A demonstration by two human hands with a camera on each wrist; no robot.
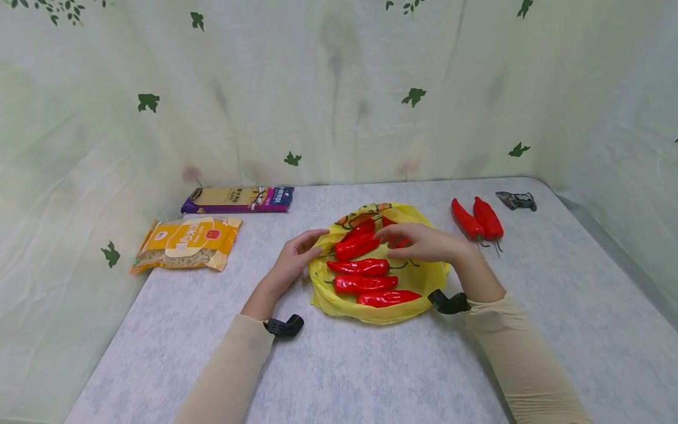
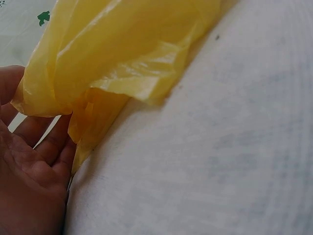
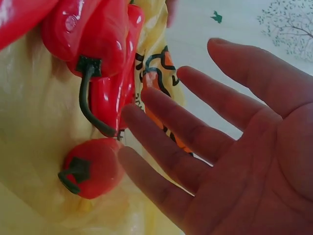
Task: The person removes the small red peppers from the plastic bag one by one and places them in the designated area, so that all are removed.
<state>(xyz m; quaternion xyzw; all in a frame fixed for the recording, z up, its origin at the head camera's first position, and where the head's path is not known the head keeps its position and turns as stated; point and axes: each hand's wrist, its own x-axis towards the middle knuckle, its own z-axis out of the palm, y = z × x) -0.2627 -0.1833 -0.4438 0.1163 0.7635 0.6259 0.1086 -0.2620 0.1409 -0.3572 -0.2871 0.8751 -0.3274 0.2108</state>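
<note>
A yellow plastic bag point(image 1: 344, 305) lies spread on the table with several red chili peppers point(image 1: 365, 284) on it. At its left rim is my left hand point(image 1: 293, 259), thumb and fingers apart; in the left wrist view its fingers reach behind the bag's edge point(image 2: 132, 49). I cannot tell how firmly they touch it. Over the bag's right side hovers my right hand point(image 1: 426, 242). Its fingers are spread and hold nothing in the right wrist view, with the fingertips close to a red pepper point(image 3: 95, 169) with a green stem.
Two red peppers point(image 1: 488, 218) lie on the table right of the bag, near a small dark packet point(image 1: 516, 201). At the back left are a purple and beige package point(image 1: 238, 200) and an orange food bag point(image 1: 186, 242). A leaf-patterned curtain point(image 1: 339, 88) stands behind.
</note>
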